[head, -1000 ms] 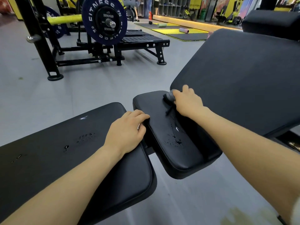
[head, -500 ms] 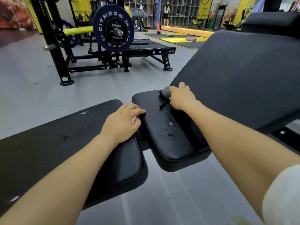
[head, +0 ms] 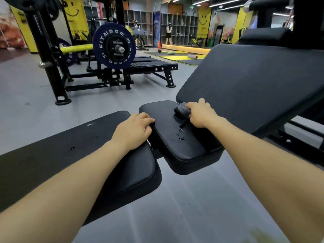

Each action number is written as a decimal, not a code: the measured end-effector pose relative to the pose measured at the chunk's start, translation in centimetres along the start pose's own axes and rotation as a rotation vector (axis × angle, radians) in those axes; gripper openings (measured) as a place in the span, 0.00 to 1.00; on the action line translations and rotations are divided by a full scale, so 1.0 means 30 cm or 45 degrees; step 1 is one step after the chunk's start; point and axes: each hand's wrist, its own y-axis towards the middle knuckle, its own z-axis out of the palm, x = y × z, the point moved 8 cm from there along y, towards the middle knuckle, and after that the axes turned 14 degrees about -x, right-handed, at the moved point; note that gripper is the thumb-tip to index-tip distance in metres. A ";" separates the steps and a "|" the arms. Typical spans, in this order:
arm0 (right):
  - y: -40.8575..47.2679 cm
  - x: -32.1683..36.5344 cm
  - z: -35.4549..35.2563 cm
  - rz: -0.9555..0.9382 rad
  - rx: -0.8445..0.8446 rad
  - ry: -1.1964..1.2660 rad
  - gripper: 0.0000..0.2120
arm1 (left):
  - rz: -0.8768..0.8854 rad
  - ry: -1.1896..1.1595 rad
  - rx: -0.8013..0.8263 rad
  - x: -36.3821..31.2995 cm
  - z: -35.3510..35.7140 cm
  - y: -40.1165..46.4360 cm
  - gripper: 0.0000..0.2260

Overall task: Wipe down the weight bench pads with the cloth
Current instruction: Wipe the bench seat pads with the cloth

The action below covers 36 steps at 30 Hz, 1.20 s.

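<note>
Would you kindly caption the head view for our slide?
Right hand presses a grey cloth on the wet seat pad; left hand steadies.

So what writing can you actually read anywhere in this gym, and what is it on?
"FITNESS" and "IN": outer ring of the blue weight plate; the ring's lower lettering is unclear.
"HAMMER" and "STRENGTH": the plate's black hub.
Small print under the smiley on the yellow banner: too blurred to read.
Bench pads, cloth: none.
</note>
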 end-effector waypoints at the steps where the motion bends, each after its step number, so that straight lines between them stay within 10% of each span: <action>1: -0.026 -0.009 -0.013 0.007 -0.003 -0.011 0.22 | 0.012 0.007 -0.002 -0.007 -0.007 -0.001 0.17; 16: -0.375 -0.082 -0.156 0.098 -0.038 -0.285 0.17 | 0.106 -0.341 0.036 -0.144 -0.042 -0.094 0.13; 36: 0.010 0.125 0.011 -0.091 -0.104 -0.159 0.27 | -0.004 -0.465 0.016 -0.122 -0.045 -0.099 0.12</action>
